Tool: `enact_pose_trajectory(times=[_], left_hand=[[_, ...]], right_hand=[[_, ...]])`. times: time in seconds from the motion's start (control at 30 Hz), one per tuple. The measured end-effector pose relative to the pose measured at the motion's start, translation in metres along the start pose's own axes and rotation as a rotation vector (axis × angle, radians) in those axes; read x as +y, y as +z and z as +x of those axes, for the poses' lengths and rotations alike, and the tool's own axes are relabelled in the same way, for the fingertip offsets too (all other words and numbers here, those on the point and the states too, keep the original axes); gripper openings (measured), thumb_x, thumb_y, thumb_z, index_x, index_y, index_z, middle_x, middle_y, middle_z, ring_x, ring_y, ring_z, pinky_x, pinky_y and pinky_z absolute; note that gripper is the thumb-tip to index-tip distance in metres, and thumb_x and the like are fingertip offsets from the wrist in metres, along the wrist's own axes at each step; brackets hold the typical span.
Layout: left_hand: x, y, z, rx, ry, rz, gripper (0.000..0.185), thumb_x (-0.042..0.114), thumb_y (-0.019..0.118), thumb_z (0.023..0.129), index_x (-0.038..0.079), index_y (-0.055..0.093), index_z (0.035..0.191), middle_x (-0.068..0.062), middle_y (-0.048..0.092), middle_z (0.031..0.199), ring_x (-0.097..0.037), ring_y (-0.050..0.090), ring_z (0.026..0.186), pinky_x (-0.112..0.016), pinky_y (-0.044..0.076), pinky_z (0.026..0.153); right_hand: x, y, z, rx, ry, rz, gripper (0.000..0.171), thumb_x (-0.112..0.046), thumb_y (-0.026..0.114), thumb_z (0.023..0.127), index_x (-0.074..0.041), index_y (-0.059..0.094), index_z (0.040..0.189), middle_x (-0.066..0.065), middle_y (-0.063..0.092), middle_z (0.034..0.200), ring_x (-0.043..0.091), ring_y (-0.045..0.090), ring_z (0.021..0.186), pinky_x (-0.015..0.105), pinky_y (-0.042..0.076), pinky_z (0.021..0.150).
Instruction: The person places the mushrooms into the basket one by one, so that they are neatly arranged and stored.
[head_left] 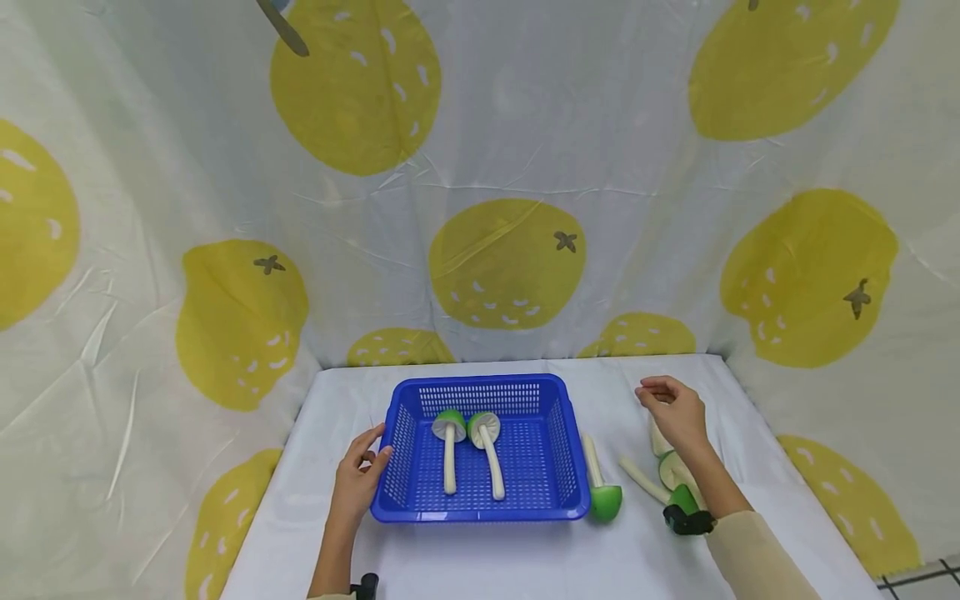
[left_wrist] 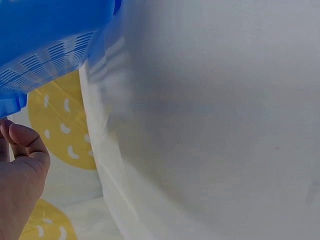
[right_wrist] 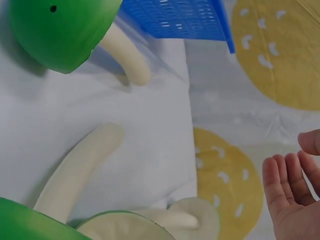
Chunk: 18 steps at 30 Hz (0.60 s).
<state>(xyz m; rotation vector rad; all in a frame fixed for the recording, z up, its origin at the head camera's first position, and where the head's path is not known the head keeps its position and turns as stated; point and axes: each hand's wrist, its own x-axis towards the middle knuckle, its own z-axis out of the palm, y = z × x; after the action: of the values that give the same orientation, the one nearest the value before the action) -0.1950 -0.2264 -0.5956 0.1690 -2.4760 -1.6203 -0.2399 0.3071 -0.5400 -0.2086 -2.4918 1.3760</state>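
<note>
A blue plastic basket (head_left: 480,516) with slotted walls holds two toy mushrooms, a left one (head_left: 450,458) and a right one (head_left: 491,462), green-capped with pale stems. At the basket's left rim rests my left hand (head_left: 354,483), its fingertips touching the edge and its fingers loosely bent. My right hand (head_left: 677,417) hovers above the table to the right, holding nothing, fingers slightly bent and thumb apart. Below that hand and forearm lie several more mushrooms (head_left: 643,479), partly hidden by the arm. Another mushroom (head_left: 606,502) lies against the basket's right side, cap towards me.
White cloth covers the table (head_left: 480,567). A curtain (head_left: 510,167) printed with yellow lemons hangs close behind the table and along both sides. Black straps with small devices (head_left: 688,521) sit on the wrists.
</note>
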Motion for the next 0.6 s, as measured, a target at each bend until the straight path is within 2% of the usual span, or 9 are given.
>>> enact_pose_trajectory(times=[0.2, 0.47, 0.6], left_hand=[[-0.001, 0.000, 0.000, -0.006, -0.008, -0.007, 0.047, 0.029, 0.071, 0.099, 0.023, 0.062, 0.144, -0.004, 0.056, 0.148, -0.013, 0.053, 0.090, -0.019, 0.048, 0.074], [-0.003, 0.001, 0.000, -0.010, -0.019, 0.002, 0.047, 0.031, 0.070, 0.100, 0.023, 0.060, 0.145, -0.004, 0.054, 0.149, -0.012, 0.052, 0.090, -0.018, 0.047, 0.074], [-0.003, 0.002, 0.001, -0.005, -0.018, 0.006, 0.047, 0.029, 0.070, 0.100, 0.023, 0.061, 0.145, -0.003, 0.055, 0.149, -0.011, 0.052, 0.091, -0.019, 0.046, 0.077]], right_hand=[[0.009, -0.004, 0.006, 0.029, 0.027, -0.014, 0.031, -0.029, 0.070, 0.099, -0.003, 0.072, 0.116, 0.013, 0.074, 0.105, -0.013, 0.058, 0.078, 0.012, 0.049, 0.068], [0.025, -0.004, 0.009, 0.032, 0.081, -0.033, 0.031, -0.030, 0.069, 0.099, -0.005, 0.073, 0.116, 0.005, 0.074, 0.099, -0.014, 0.057, 0.074, 0.013, 0.049, 0.067], [0.032, -0.003, 0.010, 0.037, 0.097, -0.041, 0.031, -0.027, 0.070, 0.099, -0.002, 0.072, 0.117, 0.010, 0.074, 0.102, -0.014, 0.055, 0.073, 0.012, 0.049, 0.066]])
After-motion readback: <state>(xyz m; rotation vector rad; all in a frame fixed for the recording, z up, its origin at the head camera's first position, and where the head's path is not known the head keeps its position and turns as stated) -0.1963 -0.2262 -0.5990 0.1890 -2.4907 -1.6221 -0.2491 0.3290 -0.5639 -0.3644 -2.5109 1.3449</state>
